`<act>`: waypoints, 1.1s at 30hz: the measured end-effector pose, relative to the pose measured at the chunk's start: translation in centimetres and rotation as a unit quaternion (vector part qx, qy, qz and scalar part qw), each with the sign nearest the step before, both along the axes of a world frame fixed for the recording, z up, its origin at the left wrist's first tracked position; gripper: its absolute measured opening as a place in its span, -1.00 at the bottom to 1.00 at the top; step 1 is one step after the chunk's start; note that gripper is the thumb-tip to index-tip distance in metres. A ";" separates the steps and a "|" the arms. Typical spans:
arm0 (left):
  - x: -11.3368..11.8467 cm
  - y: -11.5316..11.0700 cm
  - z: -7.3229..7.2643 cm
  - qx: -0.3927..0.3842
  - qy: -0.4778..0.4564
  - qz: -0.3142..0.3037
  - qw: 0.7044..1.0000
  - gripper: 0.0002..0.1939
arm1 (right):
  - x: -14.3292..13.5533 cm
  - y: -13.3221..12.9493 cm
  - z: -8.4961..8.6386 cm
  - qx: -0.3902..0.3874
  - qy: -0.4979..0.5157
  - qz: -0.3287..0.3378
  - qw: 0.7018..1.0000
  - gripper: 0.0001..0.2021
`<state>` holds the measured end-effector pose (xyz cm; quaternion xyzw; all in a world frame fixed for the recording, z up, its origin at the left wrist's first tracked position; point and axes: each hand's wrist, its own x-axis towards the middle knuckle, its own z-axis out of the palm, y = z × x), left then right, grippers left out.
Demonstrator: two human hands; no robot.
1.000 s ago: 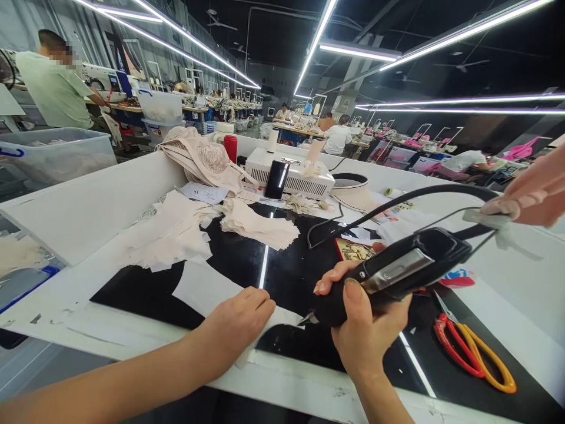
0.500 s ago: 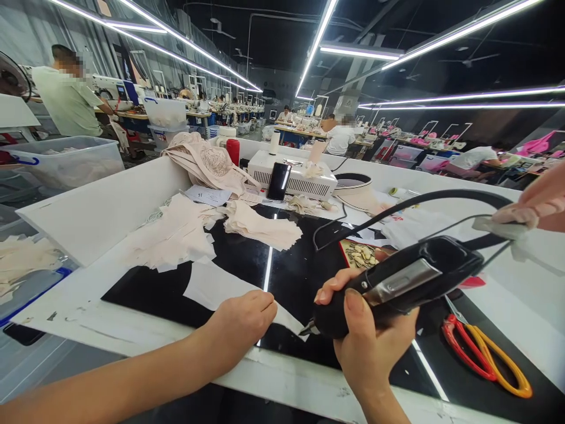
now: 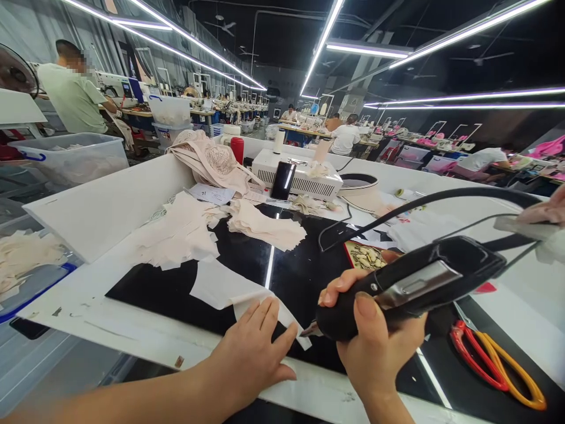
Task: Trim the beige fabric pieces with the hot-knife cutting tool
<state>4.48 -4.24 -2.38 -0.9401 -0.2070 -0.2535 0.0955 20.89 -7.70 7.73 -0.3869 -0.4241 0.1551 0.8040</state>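
Observation:
My right hand (image 3: 375, 335) wraps around a black handheld power tool (image 3: 419, 285) with a metal plate on its side. The tool's pointed metal tip (image 3: 312, 330) meets the narrow right end of a thin white fabric piece (image 3: 212, 285) on the black board (image 3: 150, 294). With fingers stretched out, my left hand (image 3: 258, 347) lies flat on that fabric, left of the tip. A flap of the fabric is folded over by its fingers. Stacks of cream fabric pieces (image 3: 176, 232) lie beyond the left hand.
Red and orange scissors (image 3: 489, 359) lie at right. A tray of small metal pieces (image 3: 366, 256), a phone (image 3: 282, 179) and a white vented box (image 3: 304, 176) stand farther back. Another person's hand (image 3: 545, 215) shows by the tool's cord (image 3: 424, 203). White walls (image 3: 106, 206) edge the table.
My left hand has gone from closed fingers to spread fingers on the fabric, whose edge is now folded over. The tool tip stays by the fabric's right end.

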 end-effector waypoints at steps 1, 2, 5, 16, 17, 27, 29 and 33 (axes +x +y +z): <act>0.0 0.0 -0.2 -0.003 -0.001 -0.001 1.000 -0.07 | 0.0 0.4 0.2 0.006 0.003 -0.005 1.000 -0.63; 0.0 0.0 -0.3 -0.007 -0.001 -0.002 1.000 -0.06 | 0.1 0.8 0.3 0.014 0.006 -0.010 1.000 -0.60; 0.1 0.1 -0.5 -0.021 0.001 -0.008 1.000 -0.05 | 0.0 1.9 0.5 0.025 0.007 -0.010 1.000 -0.54; 0.0 0.4 0.3 -0.044 -0.027 -0.032 0.998 -0.02 | -0.3 2.9 -0.6 0.011 -0.004 0.012 1.000 -0.53; 0.0 0.4 0.4 -0.048 -0.028 -0.033 0.998 -0.03 | -0.3 2.9 -0.5 0.009 -0.005 0.012 1.000 -0.54; -0.5 0.9 0.7 -0.079 -0.030 -0.047 0.995 -0.15 | -0.6 4.0 0.0 0.016 0.015 -0.011 1.000 -0.52; -0.5 1.0 0.8 -0.085 -0.030 -0.049 0.995 -0.14 | -0.7 4.2 -0.1 0.010 0.008 0.000 1.000 -0.52; -0.6 1.0 0.8 -0.102 -0.025 -0.052 0.993 -0.19 | -0.7 4.5 -0.1 0.006 0.007 0.005 1.000 -0.53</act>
